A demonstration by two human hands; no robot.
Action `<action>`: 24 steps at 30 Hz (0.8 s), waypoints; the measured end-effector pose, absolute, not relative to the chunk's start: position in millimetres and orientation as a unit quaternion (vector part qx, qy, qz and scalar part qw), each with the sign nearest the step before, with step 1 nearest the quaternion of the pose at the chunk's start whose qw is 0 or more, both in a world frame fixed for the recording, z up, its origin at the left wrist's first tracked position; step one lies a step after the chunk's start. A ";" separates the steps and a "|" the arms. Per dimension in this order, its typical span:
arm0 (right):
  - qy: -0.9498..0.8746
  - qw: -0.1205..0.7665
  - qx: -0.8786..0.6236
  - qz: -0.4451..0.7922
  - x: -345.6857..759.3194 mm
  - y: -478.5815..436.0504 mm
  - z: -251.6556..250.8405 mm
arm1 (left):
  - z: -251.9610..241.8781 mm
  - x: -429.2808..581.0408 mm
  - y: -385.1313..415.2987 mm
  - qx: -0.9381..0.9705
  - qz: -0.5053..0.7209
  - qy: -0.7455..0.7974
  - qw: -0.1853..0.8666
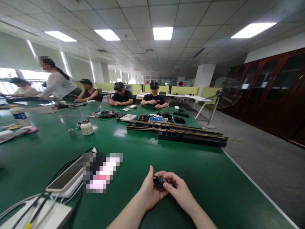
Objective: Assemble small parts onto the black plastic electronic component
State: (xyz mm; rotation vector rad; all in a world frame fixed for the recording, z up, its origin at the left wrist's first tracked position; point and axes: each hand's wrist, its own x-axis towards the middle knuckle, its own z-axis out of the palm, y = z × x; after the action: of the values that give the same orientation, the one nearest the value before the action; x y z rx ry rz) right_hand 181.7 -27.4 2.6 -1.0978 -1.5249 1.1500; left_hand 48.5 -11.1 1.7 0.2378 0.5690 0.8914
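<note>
Close in front of me, both hands are on a small black part (158, 182) just above the green table (133, 203). My left hand (150, 190) cradles it from the left and below, thumb raised. My right hand (175, 187) pinches its right side between thumb and fingers. The part looks like dark moulded plastic, but its exact kind is too small to make out, and fingers cover much of it.
Long black channels (190, 138) with thin brass-coloured rods lie across the table ahead. A phone (68, 175) with cables rests on the left. Behind it stand a white jar (87, 128) and a small grey cylinder (71, 132). Several people sit or stand around the far side.
</note>
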 end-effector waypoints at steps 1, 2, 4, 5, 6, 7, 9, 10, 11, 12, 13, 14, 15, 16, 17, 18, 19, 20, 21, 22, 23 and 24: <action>-0.604 0.461 -0.441 0.478 181.9 -27.1 2.3 | 1.4 48.3 -11.0 0.113 0.424 0.275 0.855; -0.590 0.470 -0.437 0.490 182.0 -26.8 1.9 | 1.2 48.2 -10.9 0.112 0.424 0.280 0.854; -0.564 0.489 -0.427 0.511 182.4 -25.8 0.8 | 0.7 48.1 -10.6 0.109 0.422 0.291 0.852; -0.552 0.496 -0.424 0.519 182.6 -25.3 0.2 | 0.6 48.1 -10.5 0.106 0.422 0.295 0.850; -0.541 0.503 -0.424 0.525 182.8 -24.7 -0.5 | 0.6 48.1 -10.5 0.104 0.423 0.299 0.849; -0.528 0.508 -0.424 0.532 183.1 -24.1 -1.2 | 0.8 48.2 -10.5 0.103 0.422 0.302 0.849; -0.504 0.519 -0.430 0.540 183.5 -23.1 -2.4 | 1.0 48.1 -10.6 0.106 0.419 0.304 0.849; -0.492 0.524 -0.433 0.544 183.6 -22.8 -3.0 | 1.0 48.0 -10.7 0.110 0.417 0.302 0.851; -0.481 0.529 -0.436 0.546 183.8 -22.4 -3.5 | 0.9 47.9 -10.7 0.114 0.414 0.297 0.853; -0.472 0.534 -0.437 0.549 184.0 -22.1 -4.0 | 0.7 47.7 -10.6 0.118 0.412 0.292 0.855; -0.462 0.540 -0.437 0.551 184.2 -21.8 -4.5 | 0.3 47.6 -10.5 0.122 0.410 0.286 0.858; -0.451 0.547 -0.435 0.555 184.5 -21.6 -4.9 | -0.1 47.4 -10.3 0.124 0.407 0.282 0.860; -0.439 0.554 -0.431 0.560 184.8 -21.3 -5.2 | -0.7 47.3 -10.1 0.125 0.405 0.280 0.861; -0.427 0.561 -0.428 0.566 185.1 -21.1 -5.3 | -1.2 47.1 -9.8 0.126 0.403 0.280 0.862; -0.414 0.567 -0.424 0.572 185.6 -21.0 -5.2 | -1.7 47.1 -9.6 0.127 0.401 0.279 0.863; -0.401 0.572 -0.421 0.579 186.1 -20.9 -4.8 | -2.2 47.0 -9.4 0.127 0.401 0.279 0.863; -0.389 0.574 -0.418 0.586 186.7 -20.9 -4.2 | -2.6 47.0 -9.2 0.127 0.401 0.278 0.864; -0.378 0.576 -0.414 0.595 187.4 -21.0 -3.3 | -2.8 46.9 -9.1 0.127 0.401 0.278 0.863; -0.368 0.577 -0.410 0.603 188.2 -21.1 -2.4 | -2.9 46.9 -9.1 0.127 0.403 0.278 0.863; -0.359 0.577 -0.405 0.612 189.1 -21.2 -1.4 | -2.9 46.9 -9.2 0.126 0.404 0.278 0.862; -0.350 0.577 -0.399 0.621 190.0 -21.2 -0.7 | -2.6 46.9 -9.4 0.125 0.405 0.279 0.862; -0.342 0.577 -0.395 0.628 190.8 -21.1 -0.1 | -2.2 46.8 -9.7 0.124 0.405 0.281 0.861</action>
State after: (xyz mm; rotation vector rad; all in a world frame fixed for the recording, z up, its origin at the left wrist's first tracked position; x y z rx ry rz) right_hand 190.8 -21.1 -0.1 -0.9243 -0.8007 1.4702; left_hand 46.8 -9.7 -2.2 0.2610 0.5895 0.8504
